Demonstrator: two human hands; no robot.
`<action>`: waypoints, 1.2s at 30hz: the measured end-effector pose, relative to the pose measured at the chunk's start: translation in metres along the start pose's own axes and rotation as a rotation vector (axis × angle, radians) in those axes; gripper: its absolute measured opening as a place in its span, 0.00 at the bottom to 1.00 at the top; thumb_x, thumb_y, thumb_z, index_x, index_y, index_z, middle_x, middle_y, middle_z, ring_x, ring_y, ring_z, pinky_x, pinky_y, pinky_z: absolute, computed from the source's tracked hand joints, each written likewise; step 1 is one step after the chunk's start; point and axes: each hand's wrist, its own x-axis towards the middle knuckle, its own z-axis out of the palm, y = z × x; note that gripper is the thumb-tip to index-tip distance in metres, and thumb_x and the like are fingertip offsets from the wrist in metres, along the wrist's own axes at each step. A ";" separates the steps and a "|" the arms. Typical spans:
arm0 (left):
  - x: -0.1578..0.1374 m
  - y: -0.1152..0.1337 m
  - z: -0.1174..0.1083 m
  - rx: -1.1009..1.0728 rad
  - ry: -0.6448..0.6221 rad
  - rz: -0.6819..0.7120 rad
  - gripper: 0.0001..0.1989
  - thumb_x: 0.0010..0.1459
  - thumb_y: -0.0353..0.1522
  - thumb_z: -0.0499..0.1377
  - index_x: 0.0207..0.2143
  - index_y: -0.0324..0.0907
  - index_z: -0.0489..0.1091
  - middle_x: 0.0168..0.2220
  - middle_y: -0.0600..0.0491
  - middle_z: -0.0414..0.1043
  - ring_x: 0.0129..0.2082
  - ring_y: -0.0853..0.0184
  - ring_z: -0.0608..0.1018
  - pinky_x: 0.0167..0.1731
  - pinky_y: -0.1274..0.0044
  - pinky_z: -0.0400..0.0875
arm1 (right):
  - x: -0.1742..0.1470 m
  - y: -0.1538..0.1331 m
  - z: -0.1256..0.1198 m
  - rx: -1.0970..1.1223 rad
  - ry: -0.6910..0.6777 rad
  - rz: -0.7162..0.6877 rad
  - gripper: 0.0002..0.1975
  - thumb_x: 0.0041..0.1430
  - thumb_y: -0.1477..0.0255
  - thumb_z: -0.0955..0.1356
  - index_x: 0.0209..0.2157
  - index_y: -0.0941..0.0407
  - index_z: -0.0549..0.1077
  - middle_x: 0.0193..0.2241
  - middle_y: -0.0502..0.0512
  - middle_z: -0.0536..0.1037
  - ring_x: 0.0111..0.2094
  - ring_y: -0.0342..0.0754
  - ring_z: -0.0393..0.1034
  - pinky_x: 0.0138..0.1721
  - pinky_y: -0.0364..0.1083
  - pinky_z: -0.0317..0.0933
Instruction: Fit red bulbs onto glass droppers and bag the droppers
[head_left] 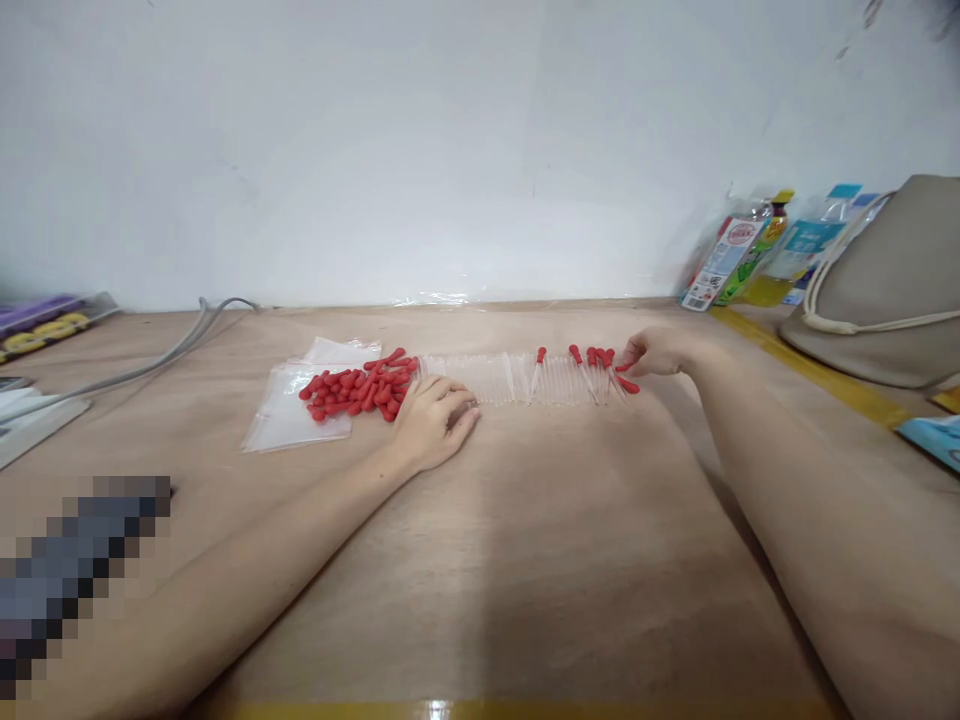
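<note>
A row of clear dropper tubes [484, 378] lies side by side on the table. Several at the right end carry red rubber bulbs [576, 354]. My left hand [433, 422] rests palm down over the left end of the row, its fingers spread a little and the thumb apart. Touching that hand's left side is a pile of loose red rubber bulbs [349, 392], on clear plastic bags [277, 405]. At the right end, my right hand [654, 352] has its fingers pinched on the red bulb of a dropper; the fingertips partly hide it.
Drink bottles and a carton [726, 262] stand against the wall at the back right, beside a beige drawstring bag [889, 270]. A grey cable [161, 358] crosses the left side. A plastic pack with purple and yellow things [45, 325] lies far left. A blurred dark object [79, 560] is nearer me.
</note>
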 end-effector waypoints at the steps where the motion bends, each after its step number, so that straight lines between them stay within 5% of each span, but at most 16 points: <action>1: 0.001 0.000 0.000 0.017 0.003 -0.017 0.08 0.55 0.34 0.55 0.35 0.42 0.71 0.36 0.50 0.71 0.38 0.62 0.69 0.39 0.67 0.62 | -0.002 -0.003 -0.003 -0.039 0.008 0.002 0.08 0.37 0.78 0.70 0.25 0.55 0.75 0.24 0.51 0.75 0.27 0.45 0.68 0.26 0.42 0.58; 10: 0.045 0.007 0.020 0.096 0.019 -0.277 0.05 0.50 0.34 0.57 0.28 0.42 0.70 0.34 0.47 0.68 0.38 0.57 0.67 0.39 0.63 0.62 | -0.023 -0.035 -0.023 -0.202 0.221 0.033 0.07 0.40 0.76 0.70 0.26 0.53 0.75 0.32 0.57 0.77 0.36 0.56 0.67 0.38 0.55 0.55; 16: 0.077 0.023 0.043 0.123 -0.074 -0.453 0.15 0.49 0.43 0.57 0.24 0.39 0.70 0.35 0.42 0.67 0.42 0.51 0.65 0.40 0.59 0.60 | -0.052 -0.084 0.042 0.202 0.767 -0.290 0.10 0.53 0.72 0.62 0.36 0.55 0.72 0.36 0.57 0.75 0.40 0.53 0.65 0.41 0.53 0.50; 18: 0.083 0.024 0.048 0.154 -0.106 -0.482 0.18 0.48 0.45 0.56 0.22 0.37 0.70 0.35 0.39 0.66 0.43 0.49 0.64 0.41 0.58 0.59 | -0.064 -0.094 0.067 0.188 0.835 -0.390 0.09 0.55 0.72 0.62 0.37 0.55 0.71 0.35 0.57 0.74 0.39 0.53 0.65 0.43 0.55 0.47; 26: 0.096 0.017 0.062 0.180 -0.111 -0.550 0.12 0.40 0.37 0.61 0.22 0.35 0.69 0.36 0.37 0.67 0.42 0.49 0.65 0.38 0.61 0.62 | -0.071 -0.096 0.086 0.221 0.783 -0.515 0.07 0.55 0.71 0.63 0.34 0.53 0.72 0.33 0.55 0.75 0.36 0.51 0.64 0.41 0.53 0.46; 31: 0.101 0.019 0.056 0.166 -0.185 -0.525 0.11 0.45 0.36 0.59 0.22 0.34 0.67 0.36 0.35 0.66 0.42 0.47 0.65 0.37 0.61 0.63 | -0.066 -0.096 0.088 0.213 0.768 -0.594 0.07 0.56 0.68 0.64 0.30 0.54 0.72 0.30 0.53 0.75 0.36 0.50 0.65 0.40 0.52 0.46; 36: 0.062 0.011 0.021 0.010 -0.115 -0.147 0.05 0.57 0.30 0.50 0.32 0.37 0.64 0.33 0.45 0.67 0.34 0.61 0.70 0.35 0.70 0.66 | -0.065 -0.095 0.089 0.252 0.712 -0.669 0.09 0.56 0.65 0.64 0.31 0.54 0.73 0.30 0.53 0.75 0.36 0.50 0.65 0.41 0.52 0.49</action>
